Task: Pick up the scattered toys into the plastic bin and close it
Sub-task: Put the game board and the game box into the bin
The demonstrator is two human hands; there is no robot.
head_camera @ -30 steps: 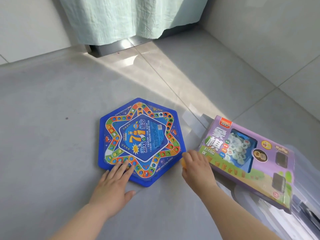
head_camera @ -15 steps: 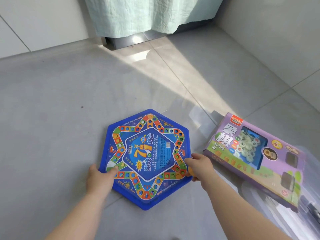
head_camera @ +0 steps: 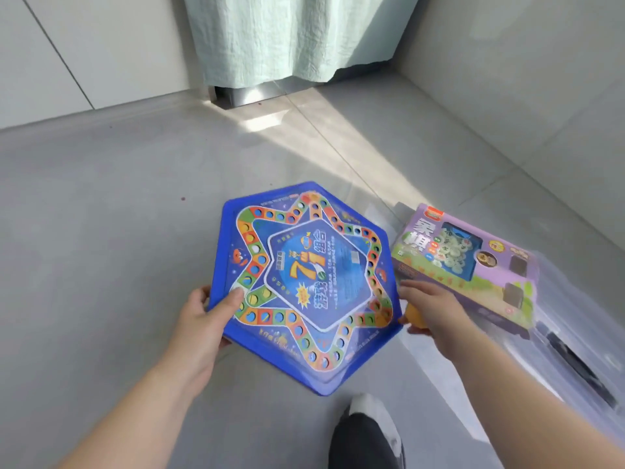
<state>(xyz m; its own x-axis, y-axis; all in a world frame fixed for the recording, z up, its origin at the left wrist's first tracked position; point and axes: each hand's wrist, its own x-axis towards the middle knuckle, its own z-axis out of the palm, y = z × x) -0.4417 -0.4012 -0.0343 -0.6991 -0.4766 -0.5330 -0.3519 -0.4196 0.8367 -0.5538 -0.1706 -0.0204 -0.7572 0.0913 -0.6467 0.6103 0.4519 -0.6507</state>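
A blue hexagonal game board with a colourful star track is tilted up off the grey floor. My left hand grips its left edge, thumb on top. My right hand holds the board's right corner, with a small orange piece tucked in the palm. A purple chess set box lies just right of the board, resting on the clear plastic bin. Most of the bin runs out of view at the right edge.
A pale green curtain hangs at the back above a metal threshold. A tiled wall rises on the right. My foot in a white sock stands on the floor below the board.
Both hands moved from the board's near side to its left and right edges, took hold and raised it off the floor, tilting it toward me. The purple box stayed put.
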